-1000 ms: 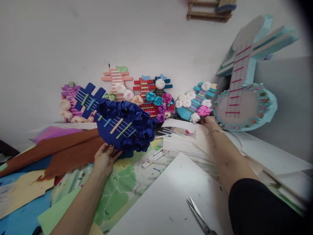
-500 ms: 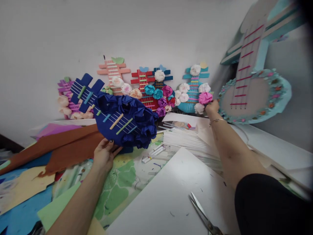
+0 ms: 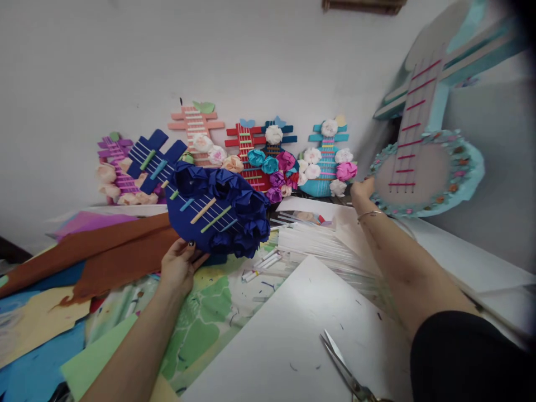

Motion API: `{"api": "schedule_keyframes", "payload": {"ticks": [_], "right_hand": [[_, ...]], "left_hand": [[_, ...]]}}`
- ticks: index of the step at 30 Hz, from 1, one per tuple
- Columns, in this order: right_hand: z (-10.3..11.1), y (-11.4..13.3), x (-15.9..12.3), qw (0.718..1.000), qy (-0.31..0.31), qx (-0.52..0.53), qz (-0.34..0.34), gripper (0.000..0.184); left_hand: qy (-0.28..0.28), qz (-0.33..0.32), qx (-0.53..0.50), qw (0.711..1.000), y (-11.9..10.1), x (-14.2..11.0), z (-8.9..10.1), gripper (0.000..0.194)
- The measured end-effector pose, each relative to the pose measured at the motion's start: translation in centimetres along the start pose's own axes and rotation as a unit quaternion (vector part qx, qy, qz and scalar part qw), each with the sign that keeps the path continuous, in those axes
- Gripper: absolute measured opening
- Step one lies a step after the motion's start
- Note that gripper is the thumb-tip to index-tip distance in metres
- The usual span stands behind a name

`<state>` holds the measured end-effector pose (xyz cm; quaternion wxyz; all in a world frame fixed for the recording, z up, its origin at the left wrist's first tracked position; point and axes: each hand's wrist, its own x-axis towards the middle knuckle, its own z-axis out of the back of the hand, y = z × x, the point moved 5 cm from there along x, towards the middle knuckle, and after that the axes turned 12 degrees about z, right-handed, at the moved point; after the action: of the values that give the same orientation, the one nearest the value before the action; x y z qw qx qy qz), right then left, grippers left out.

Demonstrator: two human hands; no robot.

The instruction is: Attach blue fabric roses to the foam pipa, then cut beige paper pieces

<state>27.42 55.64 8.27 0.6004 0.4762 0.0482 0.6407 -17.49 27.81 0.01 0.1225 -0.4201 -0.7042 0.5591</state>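
Note:
My left hand (image 3: 181,265) grips the lower edge of a dark blue craft guitar (image 3: 184,220) with pale strings, coloured frets and ruffled blue paper flowers. It is held tilted above the table, its neck toward the upper left. My right hand (image 3: 362,191) reaches to the back, between a turquoise craft guitar (image 3: 326,173) with white and pink flowers and a larger pale blue one (image 3: 419,167). Its fingertips are mostly hidden, so whether they grip anything cannot be seen. Scissors (image 3: 347,368) with parted blades lie on a white board (image 3: 293,335) in front.
Against the wall stand more flowered craft guitars: a purple one (image 3: 121,167), a peach one (image 3: 192,120) and a red one (image 3: 247,159). Thin white sticks (image 3: 314,243) lie mid-table. Brown crepe paper (image 3: 113,257) and coloured sheets spread over the left side.
The blue guitar has shifted slightly right and down in my left hand. My right hand sits a little lower, apart from the pink flower. The view has moved slightly.

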Motion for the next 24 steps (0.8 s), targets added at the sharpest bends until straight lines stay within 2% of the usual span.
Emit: {"api": "schedule_keyframes", "payload": {"ticks": [2, 4, 5, 8, 11, 13, 16, 24], "right_hand": [[0.3, 2.2, -1.5, 0.998, 0.032, 0.053, 0.004, 0.032], [-0.4, 5.4, -4.0, 0.985, 0.11, 0.126, 0.037, 0.031], [-1.0, 7.2, -5.6, 0.97, 0.165, 0.167, 0.06, 0.029], [-2.7, 12.4, -11.1, 0.887, 0.338, 0.287, 0.13, 0.029], [-3.0, 15.5, -15.4, 0.814, 0.419, 0.367, 0.168, 0.035], [-2.7, 16.2, -16.8, 0.793, 0.427, 0.399, 0.173, 0.042], [-2.1, 16.1, -17.2, 0.785, 0.419, 0.427, 0.162, 0.049], [-1.0, 16.3, -16.6, 0.813, 0.395, 0.41, 0.123, 0.036]], "left_hand": [[0.001, -0.001, 0.003, 1.0, 0.0, -0.1, -0.3, 0.016], [0.009, -0.002, 0.01, 1.0, -0.1, -0.4, -0.7, 0.017], [0.014, -0.003, 0.015, 1.0, -0.1, -0.5, -0.9, 0.019], [0.023, -0.014, 0.031, 0.999, -0.4, -1.2, -1.6, 0.021], [0.022, -0.03, 0.04, 0.998, -0.9, -1.7, -1.9, 0.022], [0.018, -0.036, 0.046, 0.998, -1.3, -1.8, -1.9, 0.021], [0.023, -0.04, 0.057, 0.997, -1.7, -1.8, -2.0, 0.021], [0.065, -0.041, 0.071, 0.994, -2.2, -2.2, -3.0, 0.026]]}}
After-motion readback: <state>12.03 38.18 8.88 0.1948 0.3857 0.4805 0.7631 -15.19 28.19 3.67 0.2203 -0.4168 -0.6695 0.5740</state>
